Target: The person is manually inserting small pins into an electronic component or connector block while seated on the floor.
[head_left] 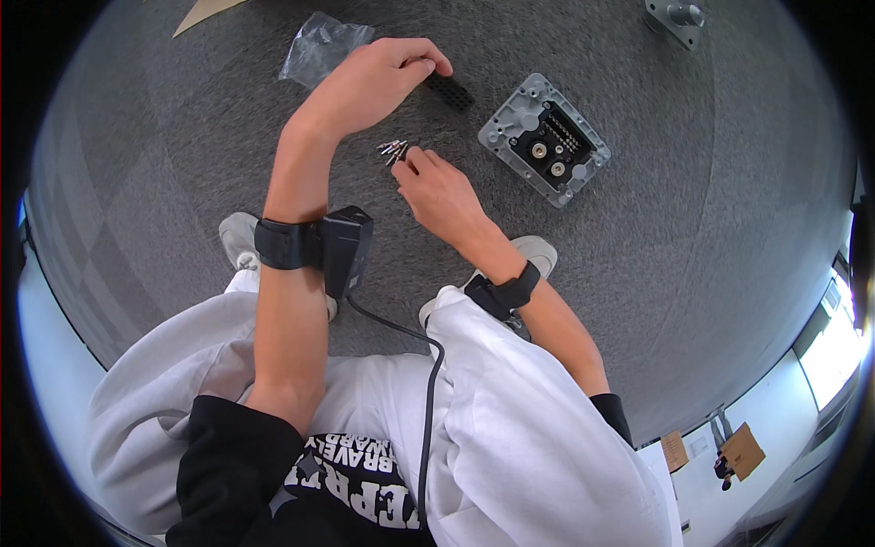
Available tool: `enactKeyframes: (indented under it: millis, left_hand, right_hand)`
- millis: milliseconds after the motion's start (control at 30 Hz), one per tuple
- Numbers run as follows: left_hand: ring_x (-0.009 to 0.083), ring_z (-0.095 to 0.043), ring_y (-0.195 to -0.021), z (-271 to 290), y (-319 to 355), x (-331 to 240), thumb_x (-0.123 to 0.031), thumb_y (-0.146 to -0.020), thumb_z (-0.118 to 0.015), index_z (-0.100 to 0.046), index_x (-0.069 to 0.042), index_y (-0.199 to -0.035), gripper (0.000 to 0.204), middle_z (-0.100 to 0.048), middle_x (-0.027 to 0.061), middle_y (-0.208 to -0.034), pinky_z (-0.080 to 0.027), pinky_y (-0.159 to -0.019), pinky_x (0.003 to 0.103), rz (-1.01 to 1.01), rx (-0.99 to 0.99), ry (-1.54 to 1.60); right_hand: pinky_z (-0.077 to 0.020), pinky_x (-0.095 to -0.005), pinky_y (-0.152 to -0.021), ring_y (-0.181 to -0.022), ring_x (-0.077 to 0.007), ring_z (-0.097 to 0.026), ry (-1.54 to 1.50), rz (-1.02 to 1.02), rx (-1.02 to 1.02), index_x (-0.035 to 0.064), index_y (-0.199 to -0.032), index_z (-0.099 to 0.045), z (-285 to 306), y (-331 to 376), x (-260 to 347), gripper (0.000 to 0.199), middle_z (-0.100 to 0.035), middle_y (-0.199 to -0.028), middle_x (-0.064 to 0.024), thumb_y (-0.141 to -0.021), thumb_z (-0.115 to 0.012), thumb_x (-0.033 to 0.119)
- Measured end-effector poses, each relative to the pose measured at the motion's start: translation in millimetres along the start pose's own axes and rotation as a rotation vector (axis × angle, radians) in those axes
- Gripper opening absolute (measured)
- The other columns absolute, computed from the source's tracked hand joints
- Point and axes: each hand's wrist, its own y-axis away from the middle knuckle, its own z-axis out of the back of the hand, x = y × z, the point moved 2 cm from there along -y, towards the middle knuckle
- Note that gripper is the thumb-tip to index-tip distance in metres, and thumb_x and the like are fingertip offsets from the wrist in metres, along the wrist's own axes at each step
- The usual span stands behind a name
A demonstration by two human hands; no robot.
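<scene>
My left hand is closed, its thumb and fingers meeting at the upper end of a black block with a grid of small holes. Below it my right hand has its fingers curled together at a bunch of slim silvery metal pieces, like bits or pins. Whether some of those pieces rest on the floor I cannot tell. To the right lies a grey metal housing, open side up, with a black insert that carries rows of small metal pieces and two larger round ones.
A clear plastic bag lies on the grey carpet beyond my left wrist. Far right is another grey metal part with a cylinder. A cardboard edge shows far left. A black cable runs from my left wrist device.
</scene>
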Motion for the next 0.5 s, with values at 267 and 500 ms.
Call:
enactKeyframes:
  millis: [267,500]
  left_hand:
    - [0.0173,-0.056,-0.077,-0.9,3.1,9.9,-0.024,-0.105,-0.053,-0.071,-0.008,-0.116,0.027,-0.061,0.0043,-0.086,-0.045,-0.073,0.034,0.048,-0.02,-0.019]
    - [0.0094,-0.046,-0.069,-0.5,0.7,2.5,-0.023,-0.106,-0.052,-0.07,-0.006,-0.117,0.027,-0.052,-0.001,-0.075,-0.039,-0.068,0.028,0.005,-0.015,-0.028]
  right_hand:
    - [-0.0554,-0.0385,-0.078,-0.091,-0.0278,-0.061,0.004,0.012,0.008,0.0012,-0.095,-0.061,-3.0,6.8,-2.4,0.015,-0.056,-0.096,-0.0115,-0.08,-0.064,0.001]
    - [-0.0556,-0.0368,-0.074,-0.088,-0.0271,-0.062,0.041,-0.02,-0.194,0.003,-0.095,-0.06,2.0,13.6,-4.4,0.011,-0.057,-0.095,-0.012,-0.085,-0.064,0.003]
